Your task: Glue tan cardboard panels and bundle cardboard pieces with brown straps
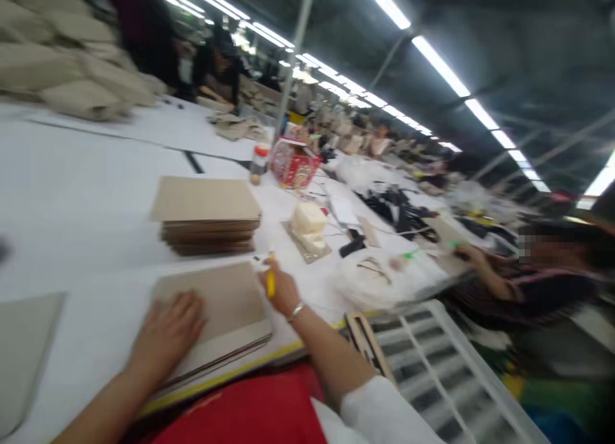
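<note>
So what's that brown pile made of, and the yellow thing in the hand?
The brown stack looks like flat cardboard or stiff board: matte tan tops, thin layered edges. The sheet under the left hand looks the same. The yellow stick in the right hand is probably a plastic marker or a crayon; the picture is too blurry to tell which.

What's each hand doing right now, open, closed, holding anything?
Left hand: open, lying flat on the brown sheet.
Right hand: closed around a yellow marker at the sheet's edge.
</note>
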The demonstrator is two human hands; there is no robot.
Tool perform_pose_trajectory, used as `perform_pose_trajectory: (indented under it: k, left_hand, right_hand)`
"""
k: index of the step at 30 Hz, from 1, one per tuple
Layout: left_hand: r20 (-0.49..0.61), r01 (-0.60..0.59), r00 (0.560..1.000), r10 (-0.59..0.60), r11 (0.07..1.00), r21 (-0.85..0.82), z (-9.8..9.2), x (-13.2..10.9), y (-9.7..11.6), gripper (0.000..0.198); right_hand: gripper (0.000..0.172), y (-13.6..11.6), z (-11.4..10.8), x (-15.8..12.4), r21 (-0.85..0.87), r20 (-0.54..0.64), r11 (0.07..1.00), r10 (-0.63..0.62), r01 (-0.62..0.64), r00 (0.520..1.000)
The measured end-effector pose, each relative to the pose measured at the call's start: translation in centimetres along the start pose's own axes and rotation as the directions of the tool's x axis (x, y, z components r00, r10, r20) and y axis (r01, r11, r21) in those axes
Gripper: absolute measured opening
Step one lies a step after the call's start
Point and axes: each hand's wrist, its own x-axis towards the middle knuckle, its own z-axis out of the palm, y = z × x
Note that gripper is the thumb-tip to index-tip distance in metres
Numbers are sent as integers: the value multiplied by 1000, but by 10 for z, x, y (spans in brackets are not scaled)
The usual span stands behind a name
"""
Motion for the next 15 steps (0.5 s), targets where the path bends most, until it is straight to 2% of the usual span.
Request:
perform_pose_trajectory:
  k: [1, 3, 5, 7, 9, 11, 13, 15]
  left_hand:
    - [72, 13, 997, -17, 999, 46, -6, -7, 0, 41]
    - [113, 54, 992, -63, 995, 79, -9, -10, -2, 39]
    - [114, 84, 989, -93, 993, 79, -8, -6, -5, 39]
    - [103, 105, 988, -112, 992, 67, -9, -4, -5, 39]
    - [93, 117, 988, -121, 992, 46, -12, -5, -2, 39]
    - [89, 119, 989, -121, 993, 27, -15, -6, 1, 39]
    - [87, 114, 990, -115, 993, 18, -15, -7, 1, 40]
    - [86, 114, 990, -115, 993, 20, -14, -7, 0, 40]
  right_hand:
    - [50, 3, -11, 7, 82, -12, 997, 11, -10, 1000]
    - [55, 9, -17, 30, 357, -120, 927, 169, -116, 978]
    - [56, 4, -7, 52, 549, -4, 811, 242, -200, 970]
    - [50, -15, 13, 65, 656, 168, 700, 228, -281, 959]
    - [41, -41, 41, 72, 696, 282, 640, 175, -327, 943]
    - [31, -62, 70, 78, 697, 328, 635, 133, -335, 935]
    - [22, -70, 93, 86, 660, 346, 672, 127, -337, 930]
    - [18, -65, 102, 92, 605, 351, 720, 143, -341, 925]
